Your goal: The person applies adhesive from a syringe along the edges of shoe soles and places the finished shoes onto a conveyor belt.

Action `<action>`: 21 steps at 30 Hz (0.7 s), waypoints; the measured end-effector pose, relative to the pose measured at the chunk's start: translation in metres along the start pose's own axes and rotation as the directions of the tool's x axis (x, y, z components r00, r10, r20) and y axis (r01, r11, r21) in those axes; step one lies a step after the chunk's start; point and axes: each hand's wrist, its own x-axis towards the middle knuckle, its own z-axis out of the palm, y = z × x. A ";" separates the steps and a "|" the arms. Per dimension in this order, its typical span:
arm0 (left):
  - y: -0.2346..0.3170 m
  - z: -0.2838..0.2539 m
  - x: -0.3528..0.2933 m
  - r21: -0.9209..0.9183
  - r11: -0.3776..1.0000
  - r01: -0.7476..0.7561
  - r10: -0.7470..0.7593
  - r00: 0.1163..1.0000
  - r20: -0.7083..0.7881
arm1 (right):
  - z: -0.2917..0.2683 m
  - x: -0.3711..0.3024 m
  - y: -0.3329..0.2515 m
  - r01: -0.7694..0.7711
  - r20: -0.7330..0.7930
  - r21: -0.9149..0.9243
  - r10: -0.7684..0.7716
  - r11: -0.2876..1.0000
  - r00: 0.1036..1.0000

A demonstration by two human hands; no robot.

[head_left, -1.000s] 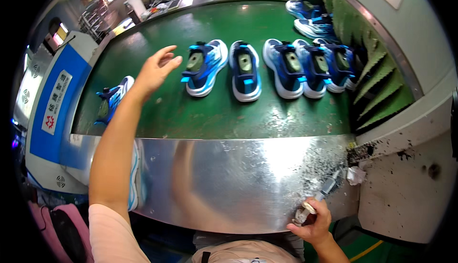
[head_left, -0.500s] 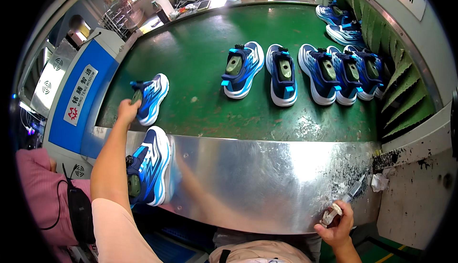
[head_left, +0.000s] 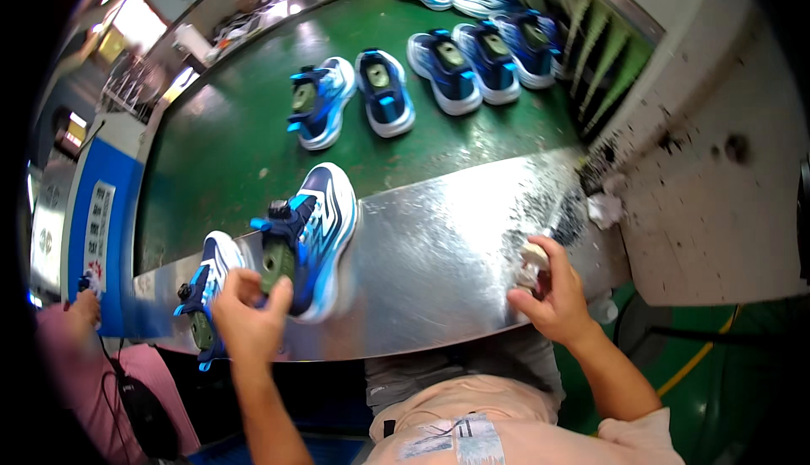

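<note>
My left hand [head_left: 253, 313] has its fingers and thumb at the olive-green last [head_left: 277, 267] inside a blue and white sneaker [head_left: 321, 237]. That sneaker is over the metal ledge [head_left: 422, 288], toe pointing away. Left of it, a second sneaker [head_left: 211, 283] with a last in it stands on the ledge, partly behind my left hand. On the right, my right hand [head_left: 553, 296] is closed around an off-white, lumpy object [head_left: 530, 262]. A clear, syringe-like tube extends from it toward the far right, now blurred.
Several sneakers with lasts stand across the green belt [head_left: 253, 127], the nearest-left one [head_left: 321, 102] apart from the right-hand group. Green flaps [head_left: 599, 68] hang at the right. Crumpled white paper [head_left: 604, 210] lies by the metal wall. A person in pink [head_left: 169, 406] is close at left.
My left hand has brought a sneaker from the belt toward me and to the right, over the ledge. My view has shifted and tilted. The right hand keeps its hold.
</note>
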 end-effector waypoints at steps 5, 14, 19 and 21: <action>0.040 0.011 -0.041 -0.541 0.779 0.316 -0.012 0.871 0.491 | -0.024 -0.014 -0.004 0.158 0.030 -0.325 -0.157 0.932 0.987; 0.088 0.025 0.054 -0.093 0.368 -0.925 0.758 0.241 0.605 | -0.034 -0.024 -0.019 0.287 0.267 -0.430 -0.183 0.856 0.946; 0.056 0.045 0.031 -0.241 0.488 -0.839 0.821 0.348 0.452 | -0.037 -0.031 -0.015 -0.199 0.060 0.366 0.190 0.909 0.980; 0.047 0.043 0.011 -0.206 0.492 -0.846 0.836 0.392 0.385 | -0.026 -0.031 0.001 -0.165 -0.010 0.487 0.194 0.858 0.981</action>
